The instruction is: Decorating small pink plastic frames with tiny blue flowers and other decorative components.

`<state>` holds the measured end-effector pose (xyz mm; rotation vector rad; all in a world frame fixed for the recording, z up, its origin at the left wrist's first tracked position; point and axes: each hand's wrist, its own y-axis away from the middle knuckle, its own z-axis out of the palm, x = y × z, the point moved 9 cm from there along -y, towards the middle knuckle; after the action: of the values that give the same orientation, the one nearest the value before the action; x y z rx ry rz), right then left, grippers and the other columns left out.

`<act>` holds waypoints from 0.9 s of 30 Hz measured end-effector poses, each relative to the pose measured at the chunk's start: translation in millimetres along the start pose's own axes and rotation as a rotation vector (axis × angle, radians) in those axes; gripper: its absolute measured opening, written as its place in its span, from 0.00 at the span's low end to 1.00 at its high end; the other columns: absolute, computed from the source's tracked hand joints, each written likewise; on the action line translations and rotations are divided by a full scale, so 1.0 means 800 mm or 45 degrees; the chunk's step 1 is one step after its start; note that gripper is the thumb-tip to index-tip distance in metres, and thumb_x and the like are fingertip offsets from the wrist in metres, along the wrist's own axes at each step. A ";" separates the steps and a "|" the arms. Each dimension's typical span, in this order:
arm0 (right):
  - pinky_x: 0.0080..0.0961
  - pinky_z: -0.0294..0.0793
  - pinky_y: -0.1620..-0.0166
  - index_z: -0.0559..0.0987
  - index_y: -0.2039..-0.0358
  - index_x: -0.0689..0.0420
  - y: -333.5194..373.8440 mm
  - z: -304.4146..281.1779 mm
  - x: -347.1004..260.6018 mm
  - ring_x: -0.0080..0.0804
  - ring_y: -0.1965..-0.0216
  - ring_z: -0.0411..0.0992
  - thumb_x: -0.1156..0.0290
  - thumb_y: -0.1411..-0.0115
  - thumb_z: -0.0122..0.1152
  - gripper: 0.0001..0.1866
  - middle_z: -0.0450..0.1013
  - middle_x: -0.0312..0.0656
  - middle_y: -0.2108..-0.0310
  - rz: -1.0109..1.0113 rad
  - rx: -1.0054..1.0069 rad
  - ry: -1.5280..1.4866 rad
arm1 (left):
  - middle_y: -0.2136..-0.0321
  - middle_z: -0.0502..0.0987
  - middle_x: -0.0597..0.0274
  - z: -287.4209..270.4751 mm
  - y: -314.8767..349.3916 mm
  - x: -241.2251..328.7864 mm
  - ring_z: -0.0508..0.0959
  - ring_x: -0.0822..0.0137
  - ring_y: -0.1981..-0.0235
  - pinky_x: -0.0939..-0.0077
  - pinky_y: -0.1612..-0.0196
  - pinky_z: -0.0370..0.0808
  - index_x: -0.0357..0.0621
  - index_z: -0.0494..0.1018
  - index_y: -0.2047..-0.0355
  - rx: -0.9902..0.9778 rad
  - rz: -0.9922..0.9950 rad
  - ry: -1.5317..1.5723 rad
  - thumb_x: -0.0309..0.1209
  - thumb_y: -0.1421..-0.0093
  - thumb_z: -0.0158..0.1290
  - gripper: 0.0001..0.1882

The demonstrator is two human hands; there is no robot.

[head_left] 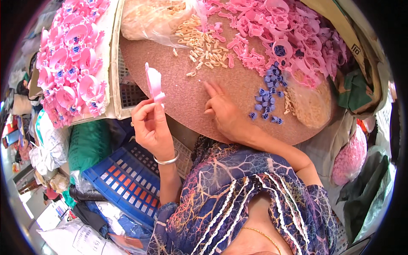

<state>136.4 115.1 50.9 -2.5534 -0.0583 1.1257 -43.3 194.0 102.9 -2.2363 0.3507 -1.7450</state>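
My left hand (151,124) is raised at the table's left edge. Its thumb and fingertips pinch a pink plastic piece (154,83), which stands upright above them. On the brown round table (174,87) rests my right hand (224,111), fingers stretched and apart, with nothing visible in it. A tiny white speck (199,80) lies just beyond those fingertips. Small cream plastic clips (208,52) are scattered past the right hand. To its right sit loose small blue plastic parts (265,100). A large heap of pink plastic parts (259,25) covers the far side of the table.
Pink pieces with blue inserts (76,61) fill a pale-edged tray at the left. Clear bags of cream parts lie at the far left (148,21) and right (314,102) of the table. A blue plastic basket (127,178) stands below my left arm, near a green sack (88,142).
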 end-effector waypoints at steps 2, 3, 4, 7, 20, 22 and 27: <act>0.54 0.55 0.32 0.70 0.66 0.64 -0.007 0.002 -0.009 0.65 0.36 0.60 0.74 0.41 0.60 0.09 0.62 0.69 0.39 -0.010 -0.050 -0.228 | 0.56 0.75 0.58 0.002 0.001 -0.010 0.74 0.75 0.64 0.83 0.62 0.72 0.37 0.74 0.62 -0.010 -0.074 0.114 0.23 0.38 0.59 0.06; 0.54 0.55 0.32 0.70 0.66 0.64 -0.010 0.007 -0.008 0.65 0.36 0.60 0.74 0.41 0.60 0.09 0.62 0.69 0.39 -0.011 -0.049 -0.231 | 0.56 0.75 0.58 0.001 0.002 -0.012 0.74 0.75 0.64 0.83 0.62 0.72 0.37 0.74 0.62 -0.010 -0.072 0.111 0.23 0.38 0.59 0.06; 0.53 0.56 0.33 0.70 0.65 0.64 -0.013 0.010 -0.007 0.64 0.37 0.61 0.74 0.40 0.60 0.09 0.63 0.68 0.40 -0.043 -0.026 -0.168 | 0.56 0.75 0.58 0.001 0.003 -0.014 0.74 0.75 0.64 0.83 0.62 0.73 0.37 0.74 0.62 -0.021 -0.081 0.086 0.22 0.38 0.59 0.06; 0.50 0.60 0.35 0.70 0.61 0.65 -0.022 0.011 -0.016 0.63 0.38 0.63 0.74 0.38 0.58 0.10 0.65 0.66 0.41 -0.125 -0.029 -0.036 | 0.57 0.75 0.57 0.009 0.005 -0.011 0.77 0.73 0.64 0.81 0.60 0.75 0.35 0.74 0.62 -0.034 -0.078 0.132 0.21 0.37 0.58 0.05; 0.28 0.76 0.60 0.79 0.61 0.62 -0.011 0.017 0.011 0.30 0.67 0.76 0.67 0.30 0.53 0.12 0.77 0.42 0.70 0.511 -0.169 -0.896 | 0.57 0.76 0.55 0.027 0.003 -0.041 0.78 0.68 0.60 0.73 0.54 0.78 0.35 0.67 0.50 -0.202 -0.422 0.504 0.21 0.34 0.53 0.14; 0.25 0.76 0.62 0.80 0.60 0.61 -0.005 0.002 0.039 0.26 0.68 0.76 0.66 0.29 0.51 0.12 0.77 0.41 0.69 0.682 -0.109 -1.132 | 0.56 0.76 0.54 0.051 0.017 -0.038 0.78 0.67 0.57 0.75 0.52 0.77 0.34 0.66 0.49 -0.326 -0.301 0.328 0.19 0.35 0.53 0.15; 0.22 0.80 0.60 0.79 0.54 0.62 0.017 -0.041 0.075 0.22 0.66 0.77 0.70 0.29 0.51 0.11 0.79 0.39 0.66 0.974 0.251 -1.743 | 0.53 0.76 0.48 0.097 0.064 -0.006 0.76 0.47 0.53 0.58 0.49 0.73 0.36 0.70 0.50 -0.430 0.382 -0.408 0.25 0.47 0.65 0.24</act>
<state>199.8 103.2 24.9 -1.1582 0.6781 2.7218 29.7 153.4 62.0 -2.4794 0.9083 -1.2236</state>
